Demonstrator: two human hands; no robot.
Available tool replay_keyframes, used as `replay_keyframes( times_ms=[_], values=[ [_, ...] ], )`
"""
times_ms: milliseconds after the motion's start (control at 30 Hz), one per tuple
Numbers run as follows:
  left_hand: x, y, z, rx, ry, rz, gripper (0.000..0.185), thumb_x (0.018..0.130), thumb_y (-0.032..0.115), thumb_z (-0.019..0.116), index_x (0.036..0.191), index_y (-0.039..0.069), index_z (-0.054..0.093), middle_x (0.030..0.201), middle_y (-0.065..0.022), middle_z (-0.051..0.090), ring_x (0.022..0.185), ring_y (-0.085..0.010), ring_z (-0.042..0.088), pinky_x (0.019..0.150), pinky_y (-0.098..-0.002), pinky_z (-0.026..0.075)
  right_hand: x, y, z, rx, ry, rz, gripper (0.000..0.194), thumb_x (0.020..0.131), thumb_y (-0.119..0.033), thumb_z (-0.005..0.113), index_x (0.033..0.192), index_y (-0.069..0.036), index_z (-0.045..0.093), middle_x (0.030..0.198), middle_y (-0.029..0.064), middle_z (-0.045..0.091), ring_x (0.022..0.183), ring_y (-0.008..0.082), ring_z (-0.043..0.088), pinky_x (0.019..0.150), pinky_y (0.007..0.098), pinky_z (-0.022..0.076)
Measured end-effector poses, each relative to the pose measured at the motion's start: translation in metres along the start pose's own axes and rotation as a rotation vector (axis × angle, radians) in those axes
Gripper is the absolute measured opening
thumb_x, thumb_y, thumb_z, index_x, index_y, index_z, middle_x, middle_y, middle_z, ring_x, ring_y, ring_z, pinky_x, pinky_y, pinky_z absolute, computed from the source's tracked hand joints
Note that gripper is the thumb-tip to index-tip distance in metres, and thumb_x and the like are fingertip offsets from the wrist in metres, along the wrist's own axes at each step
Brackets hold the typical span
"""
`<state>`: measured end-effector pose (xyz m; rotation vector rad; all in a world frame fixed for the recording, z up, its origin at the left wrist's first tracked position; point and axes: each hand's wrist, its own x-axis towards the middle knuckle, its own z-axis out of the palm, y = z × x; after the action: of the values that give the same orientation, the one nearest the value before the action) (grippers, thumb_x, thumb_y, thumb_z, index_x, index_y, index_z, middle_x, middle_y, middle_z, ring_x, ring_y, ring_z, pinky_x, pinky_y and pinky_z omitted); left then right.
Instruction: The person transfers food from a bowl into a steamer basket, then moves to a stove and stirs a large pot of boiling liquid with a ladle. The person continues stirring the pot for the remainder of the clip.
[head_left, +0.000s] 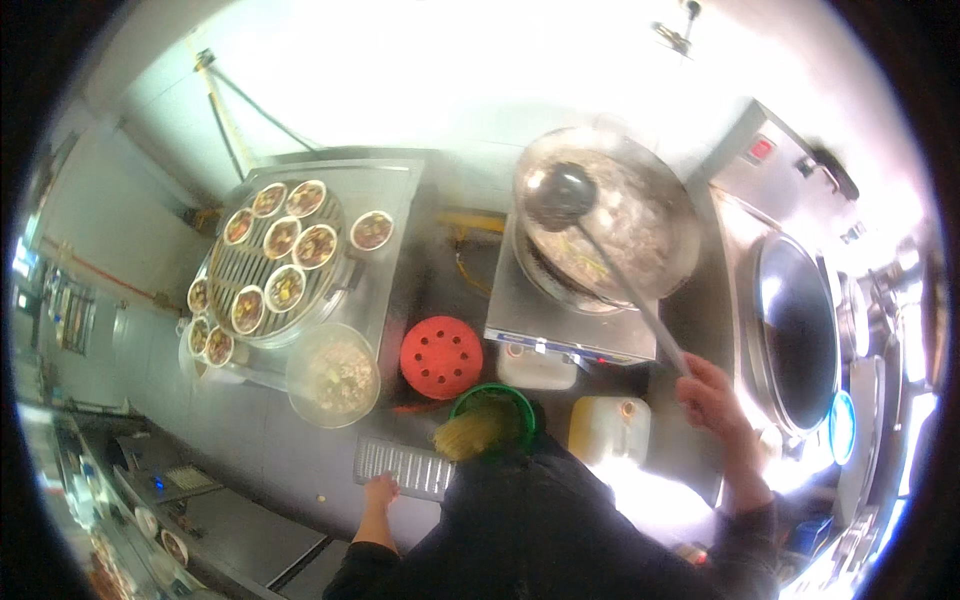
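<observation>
My right hand (709, 394) is closed on the long handle of a metal ladle (570, 196). The ladle's dark, rounded head is over the left part of a large wok (679, 277), which holds steaming, pale liquid with pieces of food. Under the wok is a stainless-steel stove (517, 315). My left hand (382, 489) hangs low at my left side, near a slotted floor grate; its fingers look curled, and nothing shows in them. Left of the stove, a translucent bowl (296, 394) holds pale chopped food at the counter's edge.
Several small bowls of food (315, 246) stand on a round slatted rack (255, 214) and beside it. A red stool with holes (441, 358), a green bucket (529, 405) with a straw-coloured brush and a plastic jerrycan (622, 431) are low before me. A large round pan (799, 330) is at right.
</observation>
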<state>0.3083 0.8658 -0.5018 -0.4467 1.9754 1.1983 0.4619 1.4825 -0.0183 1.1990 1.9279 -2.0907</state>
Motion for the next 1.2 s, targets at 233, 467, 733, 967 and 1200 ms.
replay_keyframes(
  times_ms=[233,467,733,967,1200],
  values=[
    [-0.02,0.117,0.068,-0.193,0.054,-0.093,0.032,0.095,0.029,0.056,0.101,-0.002,0.061,0.079,-0.0117,0.064,0.063,-0.0166,0.062,0.05,-0.0304,0.049,-0.016,-0.019,-0.113,-0.515,0.151,0.077,0.05,0.089,-0.008,0.055,0.139,-0.002,0.05,0.059,-0.0035,0.049,0.043,0.0054,0.045,0.036,0.0222,0.0352],
    [-0.016,0.096,0.112,-0.126,-0.105,0.227,0.031,0.094,0.027,0.057,0.103,-0.002,0.062,0.08,-0.01,0.066,0.062,-0.0155,0.062,0.051,-0.0286,0.049,0.018,-0.002,-0.16,-0.523,0.02,0.095,0.046,0.091,-0.007,0.055,0.137,-0.001,0.051,0.059,-0.0016,0.051,0.042,0.0067,0.047,0.036,0.0232,0.038],
    [-0.054,0.048,0.13,-0.213,0.126,-0.184,0.03,0.092,0.028,0.057,0.096,-0.001,0.062,0.078,-0.0111,0.066,0.057,-0.0169,0.06,0.046,-0.0304,0.047,0.058,-0.01,-0.155,-0.355,-0.154,0.109,0.036,0.091,-0.008,0.055,0.125,0.004,0.054,0.059,-0.0039,0.047,0.041,0.0063,0.045,0.035,0.0221,0.0379],
    [-0.088,0.066,0.133,-0.344,0.168,-0.231,0.027,0.093,0.027,0.056,0.093,0.001,0.061,0.076,-0.0119,0.066,0.057,-0.0192,0.06,0.045,-0.032,0.047,0.09,-0.031,-0.13,-0.279,-0.269,0.154,0.019,0.089,-0.011,0.054,0.104,-0.001,0.056,0.059,-0.0025,0.046,0.041,0.0078,0.043,0.036,0.0241,0.0358],
    [-0.101,0.094,0.133,-0.336,0.112,-0.144,0.022,0.093,0.025,0.058,0.093,0.004,0.061,0.076,-0.0113,0.064,0.059,-0.0199,0.061,0.046,-0.0327,0.046,0.132,-0.042,-0.107,-0.135,-0.31,0.184,0.011,0.089,-0.013,0.055,0.095,-0.004,0.054,0.064,0.0016,0.048,0.042,0.0101,0.042,0.037,0.0265,0.0351]
  ],
)
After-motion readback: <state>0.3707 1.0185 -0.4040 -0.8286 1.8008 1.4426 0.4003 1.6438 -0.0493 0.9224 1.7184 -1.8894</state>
